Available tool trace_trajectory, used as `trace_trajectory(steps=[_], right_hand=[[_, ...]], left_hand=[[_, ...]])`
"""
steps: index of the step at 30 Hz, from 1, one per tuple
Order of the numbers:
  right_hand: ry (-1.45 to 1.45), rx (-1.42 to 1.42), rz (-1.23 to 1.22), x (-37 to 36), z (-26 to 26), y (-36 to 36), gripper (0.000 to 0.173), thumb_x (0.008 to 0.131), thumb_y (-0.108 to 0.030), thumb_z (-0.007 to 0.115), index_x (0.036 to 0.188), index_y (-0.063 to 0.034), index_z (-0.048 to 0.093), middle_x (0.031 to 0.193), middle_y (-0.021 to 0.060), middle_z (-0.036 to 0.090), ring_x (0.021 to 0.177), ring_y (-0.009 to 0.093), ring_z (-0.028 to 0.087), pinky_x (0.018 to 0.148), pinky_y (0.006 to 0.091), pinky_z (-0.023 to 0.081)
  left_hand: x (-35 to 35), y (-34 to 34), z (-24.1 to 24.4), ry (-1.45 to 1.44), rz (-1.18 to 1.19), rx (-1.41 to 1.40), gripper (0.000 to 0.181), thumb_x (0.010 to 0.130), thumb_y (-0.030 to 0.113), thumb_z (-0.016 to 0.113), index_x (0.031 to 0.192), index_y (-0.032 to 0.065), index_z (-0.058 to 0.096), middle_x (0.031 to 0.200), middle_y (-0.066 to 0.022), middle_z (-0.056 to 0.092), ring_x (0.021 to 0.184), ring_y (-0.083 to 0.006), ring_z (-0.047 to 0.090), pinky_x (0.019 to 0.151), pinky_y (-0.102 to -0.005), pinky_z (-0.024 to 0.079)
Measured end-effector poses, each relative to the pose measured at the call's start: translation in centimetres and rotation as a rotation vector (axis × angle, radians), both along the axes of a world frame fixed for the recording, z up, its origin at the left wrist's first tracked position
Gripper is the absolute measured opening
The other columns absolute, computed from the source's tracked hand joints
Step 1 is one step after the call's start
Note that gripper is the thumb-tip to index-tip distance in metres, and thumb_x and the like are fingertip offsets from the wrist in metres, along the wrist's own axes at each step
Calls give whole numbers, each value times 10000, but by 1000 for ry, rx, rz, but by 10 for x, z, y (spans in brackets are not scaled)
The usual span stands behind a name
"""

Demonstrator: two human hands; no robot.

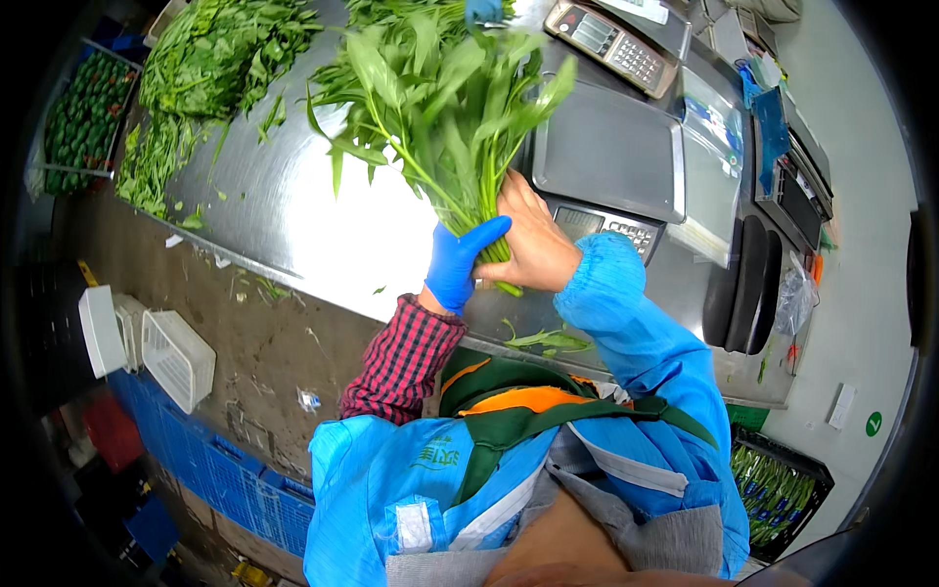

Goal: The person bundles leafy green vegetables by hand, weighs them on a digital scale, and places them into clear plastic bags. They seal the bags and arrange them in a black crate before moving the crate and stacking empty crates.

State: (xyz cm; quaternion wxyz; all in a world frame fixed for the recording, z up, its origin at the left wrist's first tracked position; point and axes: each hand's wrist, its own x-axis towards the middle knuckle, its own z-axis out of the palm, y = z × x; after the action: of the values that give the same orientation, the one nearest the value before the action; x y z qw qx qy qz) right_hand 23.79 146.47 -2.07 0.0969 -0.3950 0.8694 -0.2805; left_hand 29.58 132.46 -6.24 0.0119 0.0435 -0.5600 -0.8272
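A bunch of leafy green vegetable stems (455,139) is held upright over the steel table (249,191), its leaves pointing away from me. My left hand (458,264), in a blue glove, is closed around the lower stems. My bare right hand (532,235) presses on the stems from the right, its thumb near the cut ends. Just right of the bunch lies a digital scale with a flat metal platform (607,150). Loose leaves and stems (550,340) lie at the table's near edge.
Large heaps of greens (220,59) cover the table's far left. A second scale (612,44) stands at the far right, with plastic bags (708,147) nearby. A blue-gloved hand (483,10) shows at the top. White baskets (178,357) and blue crates (213,455) stand at left.
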Motion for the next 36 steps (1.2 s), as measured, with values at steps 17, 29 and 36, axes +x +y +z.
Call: trace_trajectory(steps=[17,29,36], right_hand=[[165,344,-343,-334,-176,-81,1179,537,-630,834,1406,19,372,1327,249,478,1233,403,448,1032,510,339],[176,286,-454,-218,-224,-147,339,635,-56,714,936,-19,563,881,176,617,764,320,672,625,407,559],[-332,253,-316,-242,-178,-136,328,699,-92,731,986,21,620,893,177,661,762,291,677,658,395,567]], left_hand=[[12,-69,-86,-315,769,320,276,897,87,635,1159,13,590,1007,-68,638,885,-157,621,810,-311,526],[-60,-58,-76,-291,748,395,385,883,54,646,1249,3,537,1067,-79,642,893,-153,626,789,-285,527],[-22,-63,-100,-403,746,405,316,897,119,633,1194,20,587,1076,-59,619,956,-159,607,853,-309,505]])
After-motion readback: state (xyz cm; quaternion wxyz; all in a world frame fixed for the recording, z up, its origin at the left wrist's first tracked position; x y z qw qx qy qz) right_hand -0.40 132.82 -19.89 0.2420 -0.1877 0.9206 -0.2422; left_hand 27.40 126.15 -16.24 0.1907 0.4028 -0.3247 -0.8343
